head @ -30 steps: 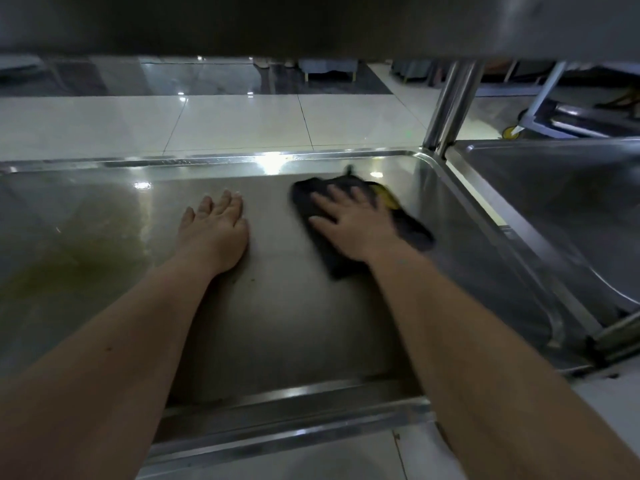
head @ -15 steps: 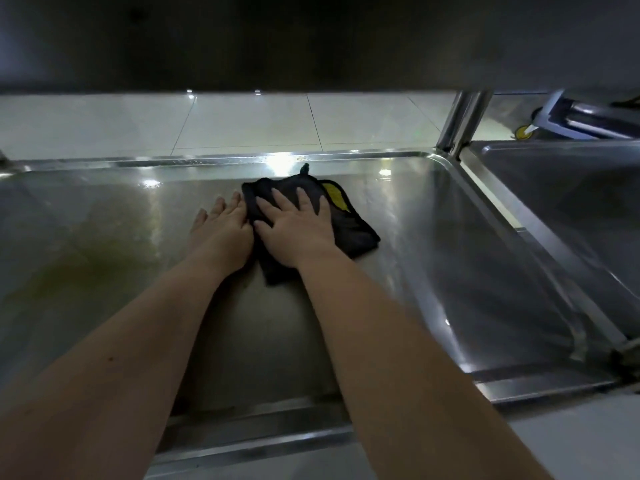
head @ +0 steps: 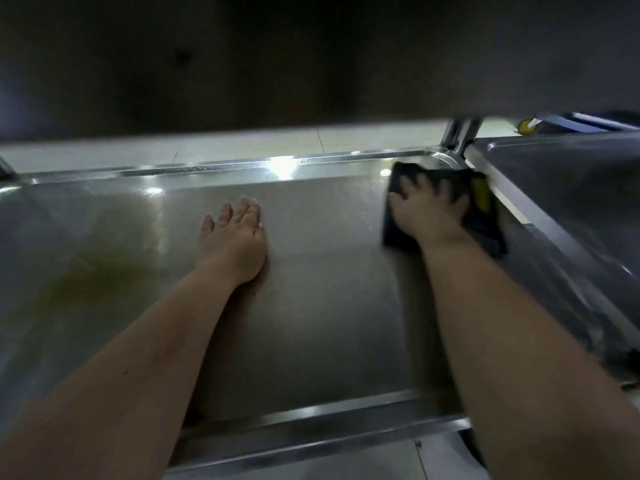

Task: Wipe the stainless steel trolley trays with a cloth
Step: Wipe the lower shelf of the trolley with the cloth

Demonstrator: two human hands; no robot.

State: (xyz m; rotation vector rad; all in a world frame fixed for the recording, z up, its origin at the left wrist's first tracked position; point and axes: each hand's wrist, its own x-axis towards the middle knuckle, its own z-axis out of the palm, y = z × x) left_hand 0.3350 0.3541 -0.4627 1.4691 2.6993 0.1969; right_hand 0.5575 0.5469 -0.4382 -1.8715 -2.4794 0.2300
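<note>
Partway across the tray, stain not yet reached

Pressed into the far right corner of the shallow, rectangular stainless steel trolley tray: a dark folded cloth with a yellow patch, pinned flat under the right hand, fingers spread and straight rather than curled round it. Resting palm-down on bare steel near the tray's middle, well apart from the cloth: the left hand, fingers straight and close together, holding nothing.

Judging by the surface, far from finished: a yellowish-brown smear on the left part, clear of the cloth, with the near strip probably also to do. Impossible to say which stretches already count as wiped, any streaks lost in glare and dull light.

Blurred too: the right fingertips and the cloth's edges. Overhead, only the dark underside of an upper shelf, its top out of sight. Cut off at the right, a second steel tray, condition unreadable.
</note>
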